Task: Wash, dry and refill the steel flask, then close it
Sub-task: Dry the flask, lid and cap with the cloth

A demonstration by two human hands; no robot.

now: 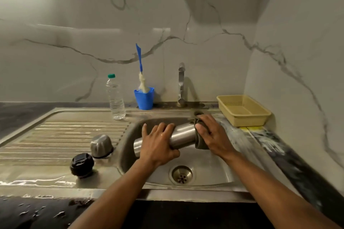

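Hands: two, left hand (158,143) and right hand (210,134)
Steel flask (183,135): one
Cloth (200,140): one
Steel cup (101,146): one
Black stopper (81,165): one
Water bottle (115,97): one
Blue holder (144,98): one
Brush (140,67): one
Tap (181,83): one
Yellow basket (242,110): one

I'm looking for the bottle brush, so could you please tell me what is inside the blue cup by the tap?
A brush with a blue handle stands in the blue cup, its pale bristle head just above the rim. The opaque wall hides anything lower down.
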